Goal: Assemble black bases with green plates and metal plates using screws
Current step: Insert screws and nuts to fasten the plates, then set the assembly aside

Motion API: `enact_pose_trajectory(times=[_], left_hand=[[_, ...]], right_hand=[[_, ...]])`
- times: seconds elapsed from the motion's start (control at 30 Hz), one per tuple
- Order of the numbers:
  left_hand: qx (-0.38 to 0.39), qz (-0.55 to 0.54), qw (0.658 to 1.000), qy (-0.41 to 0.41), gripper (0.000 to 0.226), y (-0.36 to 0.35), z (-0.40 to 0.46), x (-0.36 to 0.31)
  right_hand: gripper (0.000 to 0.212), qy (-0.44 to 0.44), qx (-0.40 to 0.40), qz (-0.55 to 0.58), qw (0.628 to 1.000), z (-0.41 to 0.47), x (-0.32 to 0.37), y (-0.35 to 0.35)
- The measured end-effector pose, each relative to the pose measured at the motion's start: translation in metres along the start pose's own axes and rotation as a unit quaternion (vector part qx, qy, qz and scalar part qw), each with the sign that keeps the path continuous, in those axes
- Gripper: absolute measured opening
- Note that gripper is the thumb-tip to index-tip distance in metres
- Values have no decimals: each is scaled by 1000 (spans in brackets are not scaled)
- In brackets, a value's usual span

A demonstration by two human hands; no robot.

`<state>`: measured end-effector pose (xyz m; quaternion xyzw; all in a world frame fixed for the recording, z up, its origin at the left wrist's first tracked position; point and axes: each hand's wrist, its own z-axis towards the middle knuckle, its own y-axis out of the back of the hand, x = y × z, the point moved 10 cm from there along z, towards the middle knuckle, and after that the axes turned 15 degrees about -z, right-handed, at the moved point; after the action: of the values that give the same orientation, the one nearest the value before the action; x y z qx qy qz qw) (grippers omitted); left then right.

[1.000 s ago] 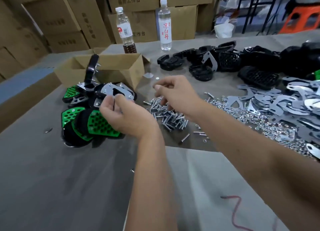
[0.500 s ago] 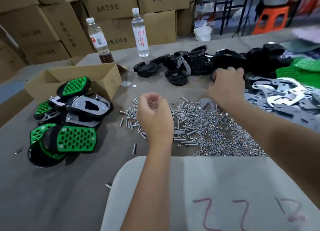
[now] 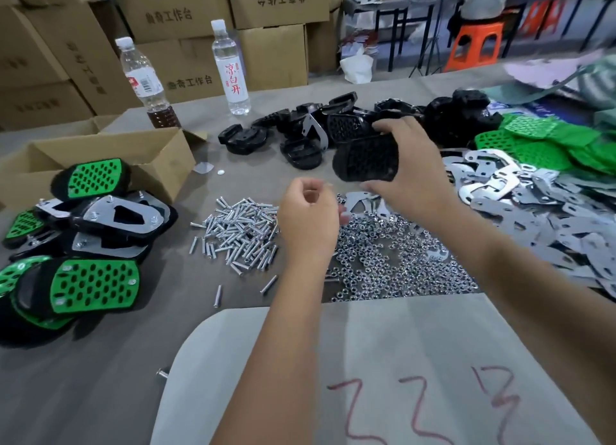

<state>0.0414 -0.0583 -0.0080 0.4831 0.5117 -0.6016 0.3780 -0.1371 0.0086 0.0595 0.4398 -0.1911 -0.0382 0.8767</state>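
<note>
Black base (image 3: pixel 366 161) in right hand (image 3: pixel 413 174); left hand's (image 3: pixel 308 214) contents hidden.

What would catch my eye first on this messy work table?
Probably the bright green plates on finished pieces at the left. In the middle, the right hand holds a black base above shiny heaps of screws and nuts.

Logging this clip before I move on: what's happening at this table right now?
A person is assembling parts at a table. The right hand holds a bare black base lifted above the table, near the pile of black bases. The left hand is curled above the screws, seemingly pinching something small. Finished green-plated units lie at the left; metal plates are piled at the right.
</note>
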Motion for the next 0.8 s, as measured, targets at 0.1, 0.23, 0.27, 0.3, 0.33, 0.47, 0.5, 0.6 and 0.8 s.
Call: enact_pose_trajectory(times=[0.1,0.23,0.27,0.3,0.33,0.47,0.5,0.6,0.8], left_hand=[[61,-106,989,87,24,-17,-9,8],[86,-185,971,127,33,-33,-27,6],[88,-202,966,138,33,-36,-31,7],[96,-216,959,153,35,-42,-36,10],[103,-220,956,165,37,-46,-41,12],[95,-189,958,196,27,-61,-55,24],[91,-184,958,202,24,-67,-59,26],[95,-176,955,220,16,-100,-71,32],[144,-148,947,248,26,-194,-111,48]], right_hand=[[83,-13,-11,140,990,-37,14,21],[79,-72,27,198,977,-68,17,25],[77,-96,27,214,972,-74,13,25],[75,-121,27,232,965,-80,6,26],[74,-141,28,249,958,-85,0,27],[69,-159,62,239,956,-92,-22,32],[64,-157,75,233,957,-92,-28,33],[41,-171,85,211,959,-91,-55,48],[28,-257,9,-47,965,-95,-165,120]])
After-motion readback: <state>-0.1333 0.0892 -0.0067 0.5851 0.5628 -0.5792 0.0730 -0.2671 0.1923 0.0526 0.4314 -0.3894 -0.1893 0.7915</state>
